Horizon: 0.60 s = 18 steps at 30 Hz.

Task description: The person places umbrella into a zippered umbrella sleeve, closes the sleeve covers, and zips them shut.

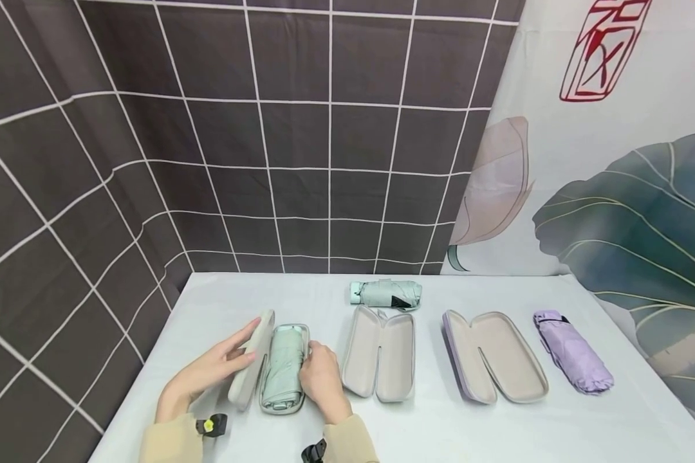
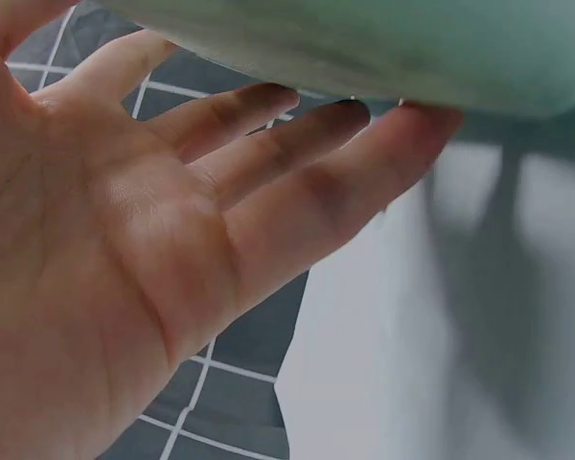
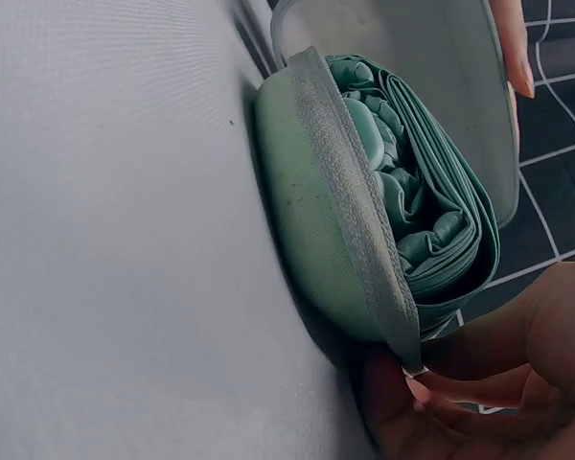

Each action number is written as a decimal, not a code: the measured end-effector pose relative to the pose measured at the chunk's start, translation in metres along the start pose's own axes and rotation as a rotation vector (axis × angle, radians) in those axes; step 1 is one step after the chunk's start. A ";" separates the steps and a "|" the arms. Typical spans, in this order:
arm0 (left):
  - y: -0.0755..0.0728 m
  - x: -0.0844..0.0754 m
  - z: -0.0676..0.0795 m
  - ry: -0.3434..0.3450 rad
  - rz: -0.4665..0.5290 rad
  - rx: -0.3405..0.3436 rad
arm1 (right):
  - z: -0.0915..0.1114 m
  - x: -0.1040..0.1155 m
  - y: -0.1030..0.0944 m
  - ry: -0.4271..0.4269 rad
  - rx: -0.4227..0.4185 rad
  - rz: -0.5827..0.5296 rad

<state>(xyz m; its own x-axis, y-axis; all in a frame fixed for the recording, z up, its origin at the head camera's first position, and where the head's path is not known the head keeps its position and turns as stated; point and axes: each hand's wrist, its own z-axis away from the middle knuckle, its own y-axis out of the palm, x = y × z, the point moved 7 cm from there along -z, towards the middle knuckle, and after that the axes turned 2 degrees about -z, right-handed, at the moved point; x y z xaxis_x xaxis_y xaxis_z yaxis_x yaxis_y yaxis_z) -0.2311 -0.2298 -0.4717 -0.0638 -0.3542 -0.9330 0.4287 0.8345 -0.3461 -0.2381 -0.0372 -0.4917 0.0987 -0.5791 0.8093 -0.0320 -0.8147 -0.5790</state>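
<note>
Umbrella: the folded mint-green fabric umbrella [image 1: 284,370] lies inside the oblong green zippered case [image 3: 311,201].
Left grip [image 1: 211,370]: fingers extended, touching the outside of the case's raised lid [image 1: 250,382].
Right grip [image 1: 323,379]: pinching the case's rim [image 3: 360,211].
Good handling: I'd brace that rim, tuck the umbrella's folds inside it, then ease the lid across evenly.
Writing: red seal-style characters [image 1: 596,48], beyond and right of the case, not surely legible; no brand readable.

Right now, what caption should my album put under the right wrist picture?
Right fingers pinch an open green case by its rim, a folded umbrella tucked inside.
</note>
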 end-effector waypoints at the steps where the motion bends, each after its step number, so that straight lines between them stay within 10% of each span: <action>1: 0.001 -0.002 -0.002 0.016 -0.016 -0.003 | 0.000 0.000 0.000 0.000 -0.001 0.000; 18: 0.025 -0.032 -0.019 0.042 -0.370 -0.097 | 0.000 0.002 0.002 0.008 0.029 0.015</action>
<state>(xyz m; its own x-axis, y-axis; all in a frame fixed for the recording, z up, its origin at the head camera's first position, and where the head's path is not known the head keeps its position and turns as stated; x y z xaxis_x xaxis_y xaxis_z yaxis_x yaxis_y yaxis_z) -0.2352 -0.1898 -0.4528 -0.2357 -0.6233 -0.7456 0.2827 0.6901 -0.6663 -0.2376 -0.0399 -0.4909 0.0909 -0.5918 0.8009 -0.0045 -0.8045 -0.5939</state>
